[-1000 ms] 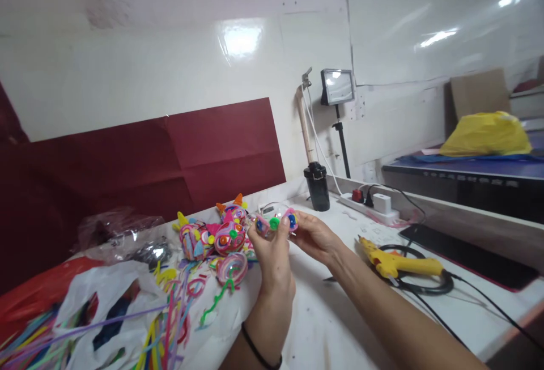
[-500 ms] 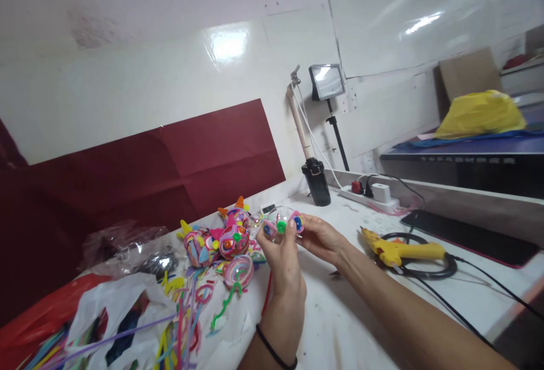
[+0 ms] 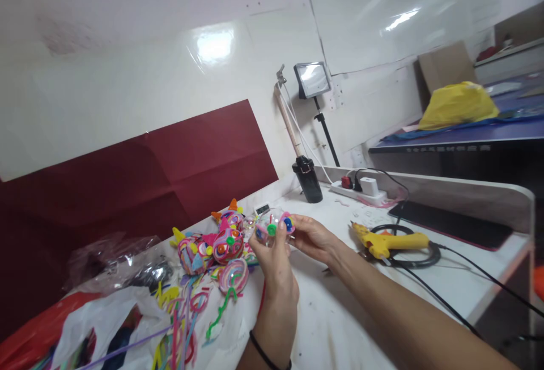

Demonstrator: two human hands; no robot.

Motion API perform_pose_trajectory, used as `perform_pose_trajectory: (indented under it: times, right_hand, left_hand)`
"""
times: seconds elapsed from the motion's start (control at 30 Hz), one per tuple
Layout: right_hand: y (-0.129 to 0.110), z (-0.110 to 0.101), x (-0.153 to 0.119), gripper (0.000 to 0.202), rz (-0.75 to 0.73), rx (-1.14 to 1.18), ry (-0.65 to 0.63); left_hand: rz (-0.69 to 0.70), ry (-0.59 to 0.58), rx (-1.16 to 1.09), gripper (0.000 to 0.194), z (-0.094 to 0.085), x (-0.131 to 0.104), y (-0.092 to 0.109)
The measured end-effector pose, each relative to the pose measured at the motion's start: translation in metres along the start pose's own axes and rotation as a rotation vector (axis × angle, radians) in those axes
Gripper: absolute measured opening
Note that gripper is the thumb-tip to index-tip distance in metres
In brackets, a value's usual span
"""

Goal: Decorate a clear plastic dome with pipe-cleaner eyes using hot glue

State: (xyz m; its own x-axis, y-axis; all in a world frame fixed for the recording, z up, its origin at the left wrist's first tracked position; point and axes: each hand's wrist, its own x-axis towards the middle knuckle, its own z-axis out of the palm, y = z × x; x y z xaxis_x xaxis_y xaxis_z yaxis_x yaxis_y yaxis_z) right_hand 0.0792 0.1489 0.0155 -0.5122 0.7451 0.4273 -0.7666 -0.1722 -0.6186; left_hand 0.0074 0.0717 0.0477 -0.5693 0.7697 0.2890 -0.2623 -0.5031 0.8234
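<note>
Over the table, a clear ball (image 3: 272, 218) carries a green dot and pink-and-blue round pieces like eyes. My left hand (image 3: 274, 256) is closed around its near side, with the thumb pressed up against the front. From the right, my right hand (image 3: 312, 237) pinches the ball's edge near the blue-and-pink piece. Just left of the hands lie colourful decorated balls (image 3: 228, 245) with horns and button-like eyes. In front of them is a round striped piece (image 3: 234, 276) with a green fuzzy strip (image 3: 220, 316) trailing from it.
A yellow glue gun (image 3: 391, 242) with a coiled black cable rests right of my forearms. Behind it are a dark phone-like slab (image 3: 450, 227) and a power strip (image 3: 359, 192). Plastic bags (image 3: 106, 322) and fuzzy strips cover the left side. A black canister (image 3: 308, 180) stands at the back.
My view has turned to the right, so the surroundings appear shifted left. Both hands keep hold of the clear ball, with little change in their grip.
</note>
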Motion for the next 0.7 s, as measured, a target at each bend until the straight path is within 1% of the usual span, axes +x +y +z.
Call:
perform_pose_trajectory:
  times: [0.17, 0.33, 0.47, 0.7]
  right_hand:
    - [-0.0002, 0.0005, -0.0011, 0.024, -0.011, 0.006, 0.007]
    - [0.0002, 0.0006, -0.0018, 0.028, -0.004, -0.009, -0.015]
    - [0.0025, -0.0012, -0.0006, 0.029, 0.007, -0.021, -0.029]
    - [0.0036, -0.004, 0.0, 0.024, 0.01, -0.01, -0.015]
  left_hand:
    - [-0.027, -0.022, 0.003, 0.053, 0.0017, 0.0004, 0.0016]
    - [-0.042, -0.027, -0.009, 0.055, 0.0023, -0.0004, 0.0022]
    - [-0.055, -0.031, -0.019, 0.052, 0.0015, 0.001, 0.0007]
    - [-0.046, -0.078, -0.036, 0.052, -0.0025, 0.005, -0.0041]
